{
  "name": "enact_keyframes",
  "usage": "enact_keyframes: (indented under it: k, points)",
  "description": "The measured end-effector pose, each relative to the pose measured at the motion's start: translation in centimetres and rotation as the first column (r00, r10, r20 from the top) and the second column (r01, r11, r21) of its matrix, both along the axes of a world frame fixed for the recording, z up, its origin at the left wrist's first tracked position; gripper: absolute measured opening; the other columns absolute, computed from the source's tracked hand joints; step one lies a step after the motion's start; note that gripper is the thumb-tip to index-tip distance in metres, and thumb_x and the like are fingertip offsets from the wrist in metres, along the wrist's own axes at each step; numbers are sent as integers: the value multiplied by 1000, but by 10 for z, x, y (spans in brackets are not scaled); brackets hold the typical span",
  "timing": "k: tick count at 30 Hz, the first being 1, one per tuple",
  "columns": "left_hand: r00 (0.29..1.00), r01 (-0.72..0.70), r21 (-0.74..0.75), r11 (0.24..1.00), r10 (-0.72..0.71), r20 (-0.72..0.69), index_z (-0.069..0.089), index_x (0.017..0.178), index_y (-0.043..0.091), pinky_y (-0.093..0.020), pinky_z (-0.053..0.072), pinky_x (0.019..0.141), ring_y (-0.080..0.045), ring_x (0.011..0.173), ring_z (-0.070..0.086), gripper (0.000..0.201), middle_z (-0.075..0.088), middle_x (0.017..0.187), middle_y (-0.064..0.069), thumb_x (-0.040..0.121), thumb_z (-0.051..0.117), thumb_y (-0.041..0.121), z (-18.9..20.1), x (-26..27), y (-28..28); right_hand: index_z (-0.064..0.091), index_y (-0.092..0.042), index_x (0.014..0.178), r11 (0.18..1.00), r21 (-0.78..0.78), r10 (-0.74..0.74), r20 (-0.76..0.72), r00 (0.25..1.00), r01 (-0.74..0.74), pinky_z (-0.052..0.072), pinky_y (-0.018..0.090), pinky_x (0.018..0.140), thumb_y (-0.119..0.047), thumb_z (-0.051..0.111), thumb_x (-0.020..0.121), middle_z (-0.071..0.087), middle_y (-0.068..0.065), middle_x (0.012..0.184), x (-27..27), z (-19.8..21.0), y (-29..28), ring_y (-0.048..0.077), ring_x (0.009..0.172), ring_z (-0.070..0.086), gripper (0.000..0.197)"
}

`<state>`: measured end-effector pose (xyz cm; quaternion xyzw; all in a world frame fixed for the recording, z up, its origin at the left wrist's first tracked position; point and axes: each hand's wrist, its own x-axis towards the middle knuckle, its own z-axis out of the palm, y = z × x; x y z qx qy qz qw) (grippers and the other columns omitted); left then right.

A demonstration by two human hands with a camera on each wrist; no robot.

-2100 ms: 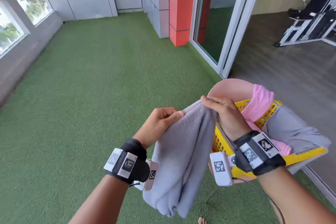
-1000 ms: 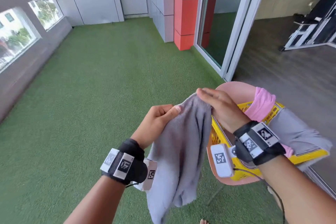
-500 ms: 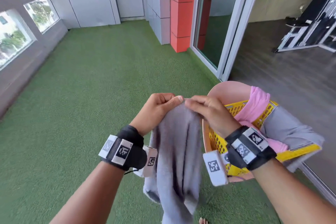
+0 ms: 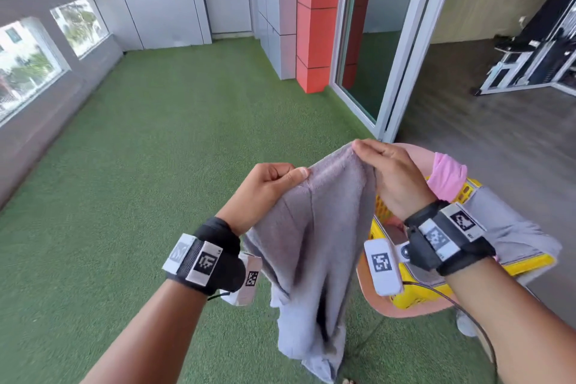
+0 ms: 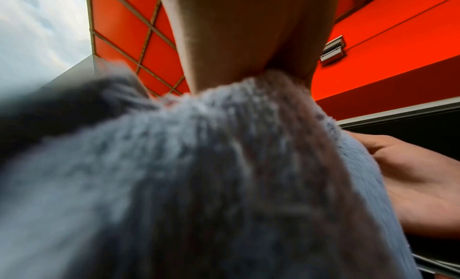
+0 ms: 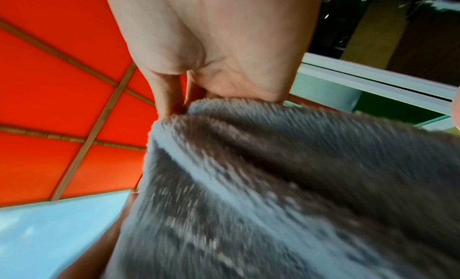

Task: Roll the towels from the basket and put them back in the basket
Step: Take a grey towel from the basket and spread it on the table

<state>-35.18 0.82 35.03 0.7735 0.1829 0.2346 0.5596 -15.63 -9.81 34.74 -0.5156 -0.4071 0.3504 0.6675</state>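
I hold a grey towel [image 4: 314,237] up in front of me by its top edge, one hand at each end. My left hand [image 4: 265,188] pinches the left end between thumb and curled fingers; my right hand [image 4: 391,176] grips the right end, a little higher and farther from me. Between them the edge slopes up toward the right, and the rest of the cloth hangs down in loose folds above the green turf [image 4: 149,165] — its lower end falls out of view at the bottom.

From the left wrist the towel fills most of the view, bunched where my fingers close on it, with my right palm showing off to the side. From the right wrist the cloth is blurred but plainly caught under my curled fingers.

The basket [image 4: 436,285] — yellow, with a pierced wall — sits on a pink stool [image 4: 383,302] just beside my right forearm. A pink towel [image 4: 447,176] hangs over its far rim and another grey one [image 4: 514,234] drapes over the right side. A cable runs down from my right wrist unit. Past the stool are a sliding glass door [image 4: 367,40] and a red column [image 4: 313,19].
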Motion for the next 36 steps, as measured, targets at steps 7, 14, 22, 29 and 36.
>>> enact_keyframes:
  k: [7,14,22,29,36]
  points:
    - [1000,-2,20,1000,1,19,48,64,8,-33,24,49,-19,61,30,39,37,65,-5,95,58,30,3,9,4,72,-9,87,989,-76,139,177,974,-127,47,24,80,-22,58,93,69,-4,86,-19,0,1,7,83,60,20]
    - [999,25,8,1000,-25,39,42,66,-7,-41,25,50,-22,57,30,50,38,64,-10,94,60,31,5,17,6,62,3,88,940,-238,295,203,934,-245,36,41,79,-47,69,81,58,12,87,-32,-15,1,21,86,50,51]
    - [997,75,-43,996,-74,23,49,65,9,-29,19,49,-17,54,25,37,32,63,-8,95,59,28,-1,12,10,61,4,88,975,-135,186,57,981,-177,36,39,84,-38,70,83,60,16,88,-15,-14,-7,22,87,53,43]
    - [987,122,-201,972,-98,126,57,97,-16,-40,38,77,-26,84,49,43,56,91,-19,89,68,25,-19,21,12,70,-3,102,996,-65,75,222,972,-62,37,34,78,-28,59,90,64,1,90,-30,-20,-2,13,88,52,29]
    - [994,-42,-242,969,64,84,63,87,0,-35,44,75,-18,80,55,24,59,85,-9,96,56,21,-27,24,10,56,6,76,973,-223,132,314,940,-62,30,29,65,-38,65,84,43,2,73,-28,-38,0,11,72,38,46]
